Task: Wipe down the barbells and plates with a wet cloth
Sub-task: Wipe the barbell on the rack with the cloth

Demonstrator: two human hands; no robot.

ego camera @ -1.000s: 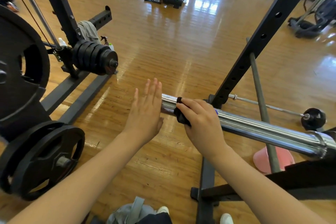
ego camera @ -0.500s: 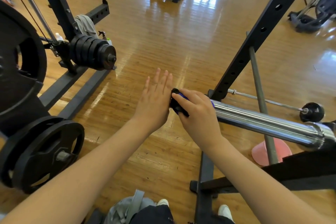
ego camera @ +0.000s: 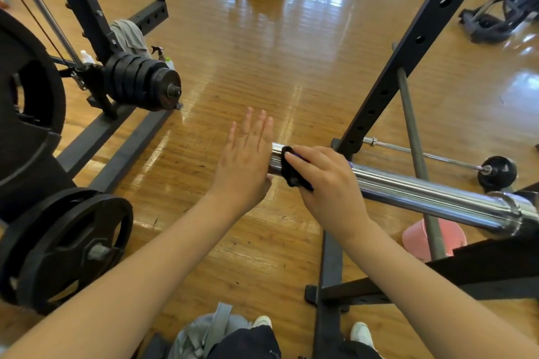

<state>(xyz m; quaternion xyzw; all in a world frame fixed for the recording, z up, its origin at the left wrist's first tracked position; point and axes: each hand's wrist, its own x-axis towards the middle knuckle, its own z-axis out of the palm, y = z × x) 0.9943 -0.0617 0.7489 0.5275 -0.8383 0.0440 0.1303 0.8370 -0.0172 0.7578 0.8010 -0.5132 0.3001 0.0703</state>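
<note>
A chrome barbell sleeve [ego camera: 431,192] runs from the right edge toward the middle, resting on a black rack. My right hand [ego camera: 326,183] grips a dark cloth [ego camera: 291,172] wrapped over the sleeve close to its free end. My left hand [ego camera: 246,160] is held flat with straight fingers, its palm against the sleeve's end face. Black weight plates hang on pegs at the left: a stack [ego camera: 143,84] and a larger plate [ego camera: 70,245] low down.
The rack's black upright [ego camera: 408,49] leans behind the sleeve. A small barbell [ego camera: 437,156] lies on the wooden floor at right, near a pink basin [ego camera: 420,237]. A spray bottle [ego camera: 159,52] and grey towel [ego camera: 128,35] sit by the left rack. My shoes [ego camera: 361,332] are below.
My right hand slid the cloth left to the sleeve's end, then back right a little, baring the tip. My left hand stayed flat at the end face.
</note>
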